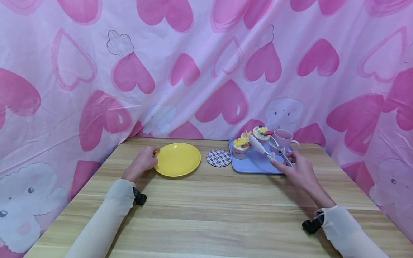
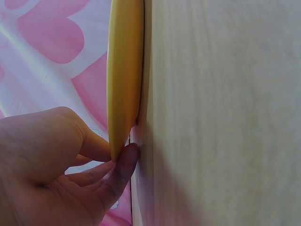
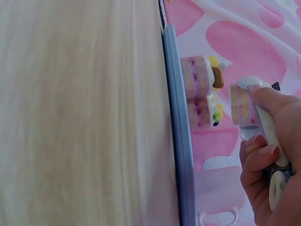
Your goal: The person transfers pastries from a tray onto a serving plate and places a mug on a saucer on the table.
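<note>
Left grip [image 1: 143,158]: pinches plate [image 1: 178,159], left of tray [image 1: 258,166]
Right grip [image 1: 298,170]: curled round tongs [image 1: 257,145]
Cake cup [image 3: 241,106]: I'd fear slipping if squeeze slackens

A light-brown desk [image 1: 200,215] with a wood-look top carries everything, its darker and paler streaks running from side to side. Three things are lined up across its far half. At left is a shallow, round, glossy yellow plate [image 1: 177,160]; whether its near-left rim is slightly raised cannot be told. Just beside it, with a narrow strip of desk between, a round white coaster [image 1: 218,158] crossed by dark lines lies flat. To its right sits a light-blue rectangular tray [image 1: 246,165] with rounded corners and a raised rim; coaster and tray touch or nearly touch.
</note>
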The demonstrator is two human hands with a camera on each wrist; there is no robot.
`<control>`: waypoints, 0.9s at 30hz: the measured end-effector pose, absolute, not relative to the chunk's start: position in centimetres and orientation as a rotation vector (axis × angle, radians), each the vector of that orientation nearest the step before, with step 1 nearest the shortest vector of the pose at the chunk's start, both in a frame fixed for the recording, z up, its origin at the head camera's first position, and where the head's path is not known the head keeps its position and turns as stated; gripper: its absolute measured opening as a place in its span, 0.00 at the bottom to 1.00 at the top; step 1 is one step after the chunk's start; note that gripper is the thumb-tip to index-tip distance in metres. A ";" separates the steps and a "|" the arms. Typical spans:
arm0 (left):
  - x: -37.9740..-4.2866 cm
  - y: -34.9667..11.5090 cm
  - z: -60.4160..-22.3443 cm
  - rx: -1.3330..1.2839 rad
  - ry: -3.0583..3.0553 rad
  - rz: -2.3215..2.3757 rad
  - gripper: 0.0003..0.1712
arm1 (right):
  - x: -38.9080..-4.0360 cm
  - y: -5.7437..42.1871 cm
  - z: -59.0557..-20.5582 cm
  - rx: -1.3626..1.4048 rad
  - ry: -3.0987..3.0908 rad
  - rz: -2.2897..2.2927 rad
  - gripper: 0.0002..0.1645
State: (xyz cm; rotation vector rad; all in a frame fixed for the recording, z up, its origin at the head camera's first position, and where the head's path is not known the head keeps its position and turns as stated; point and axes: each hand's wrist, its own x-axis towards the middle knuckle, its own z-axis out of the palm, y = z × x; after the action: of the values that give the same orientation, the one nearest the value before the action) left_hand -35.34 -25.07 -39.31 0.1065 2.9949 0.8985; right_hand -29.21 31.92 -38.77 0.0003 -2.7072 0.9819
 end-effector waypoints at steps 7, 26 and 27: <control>-35.4 -25.0 -39.3 0.081 2.982 0.904 0.34 | -28.9 30.9 -38.1 0.040 -2.687 0.983 0.50; -35.2 -24.9 -39.2 0.086 2.991 0.901 0.34 | -29.4 28.7 -36.6 0.099 -2.662 0.957 0.51; -35.2 -24.9 -39.2 0.084 2.991 0.903 0.34 | -29.4 28.5 -36.5 0.100 -2.662 0.955 0.51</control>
State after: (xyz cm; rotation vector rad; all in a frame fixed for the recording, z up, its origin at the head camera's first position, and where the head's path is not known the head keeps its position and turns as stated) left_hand -35.17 -24.90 -39.22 0.0841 2.9908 0.9025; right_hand -29.43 28.51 -36.55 0.1005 -2.6619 0.9553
